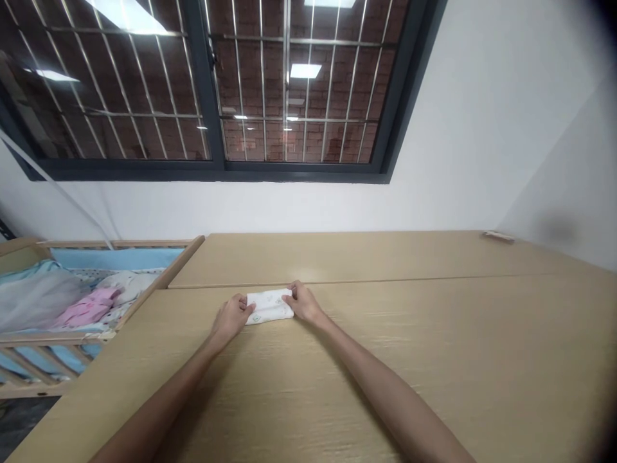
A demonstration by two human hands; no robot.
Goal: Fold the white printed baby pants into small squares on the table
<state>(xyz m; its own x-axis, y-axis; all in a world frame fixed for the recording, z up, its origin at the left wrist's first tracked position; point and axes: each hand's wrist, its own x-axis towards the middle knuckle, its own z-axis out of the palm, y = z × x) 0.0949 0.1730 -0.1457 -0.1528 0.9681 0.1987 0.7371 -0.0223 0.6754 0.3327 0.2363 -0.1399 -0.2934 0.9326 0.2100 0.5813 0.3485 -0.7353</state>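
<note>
A small folded white cloth [270, 306] with faint printed marks is stretched between my two hands, over the light wooden table [385, 347]. My left hand [234, 315] pinches its left end between thumb and fingers. At the cloth's right end, my right hand [303, 303] has a similar pinch, with the thumb on top of the fabric. Whether the cloth rests on the wood or is slightly above it cannot be made out.
On the left stands a wooden crib [180, 263] with blue lining, a pink cloth [91, 307] and pale bedding inside. A small flat object [498, 236] lies at the table's back right. Behind is a barred window [308, 170].
</note>
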